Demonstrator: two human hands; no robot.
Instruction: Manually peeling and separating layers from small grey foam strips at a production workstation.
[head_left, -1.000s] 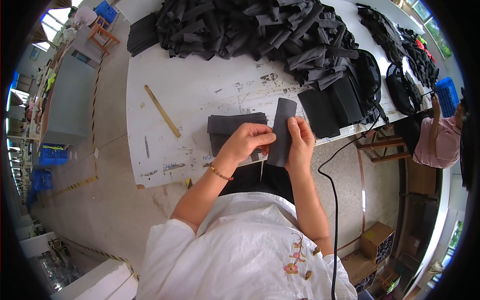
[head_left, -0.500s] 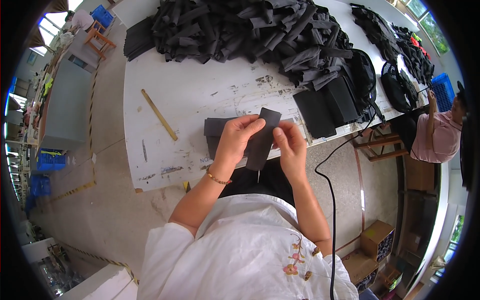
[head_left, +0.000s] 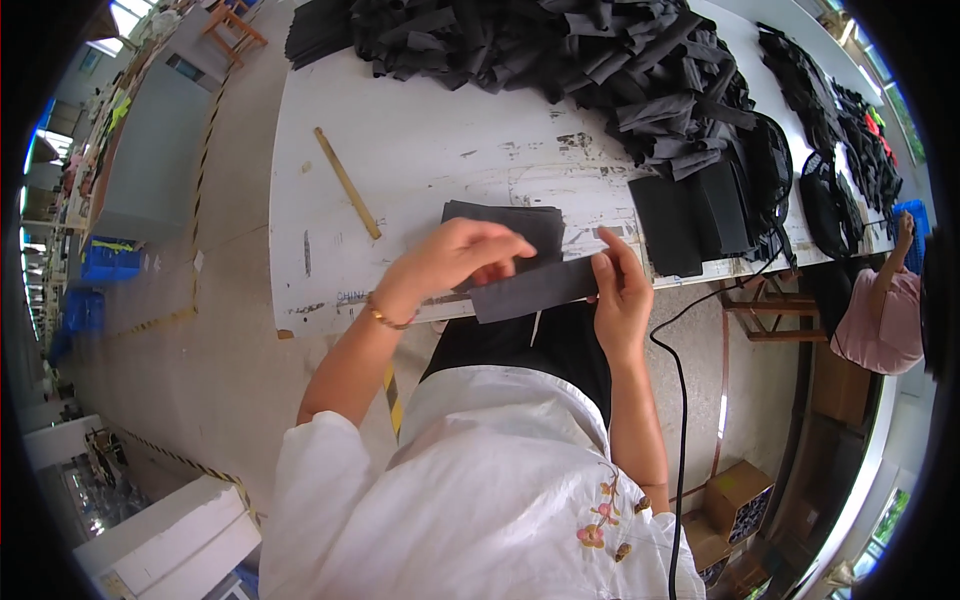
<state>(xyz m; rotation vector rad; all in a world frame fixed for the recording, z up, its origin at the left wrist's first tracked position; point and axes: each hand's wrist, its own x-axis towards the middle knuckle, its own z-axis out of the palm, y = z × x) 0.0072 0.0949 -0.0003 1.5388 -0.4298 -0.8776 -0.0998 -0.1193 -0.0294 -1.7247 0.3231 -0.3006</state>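
A dark grey fabric strip (head_left: 535, 291) stretches sideways above the table's front edge, its right end pinched between the thumb and fingers of my right hand (head_left: 622, 300). The strip's left end hangs free, just below my left hand (head_left: 450, 262). That hand has loosely bent fingers, spread a little apart, and seems to hold nothing. Behind both hands, a stack of dark fabric pieces (head_left: 520, 222) lies on the white table (head_left: 440, 140), partly covered by my left hand and the strip.
A big heap of dark strips (head_left: 560, 50) covers the table's far side. A yellowish wooden stick (head_left: 347, 182) lies to the left. Flat black panels (head_left: 690, 220) and a black mesh bag (head_left: 770, 170) are on the right. A black cable (head_left: 680, 400) hangs down. A person (head_left: 880, 310) sits at far right.
The strip has turned from upright to nearly level. My left hand has let go of it and shifted left, while my right hand keeps its end. The whole view has shifted.
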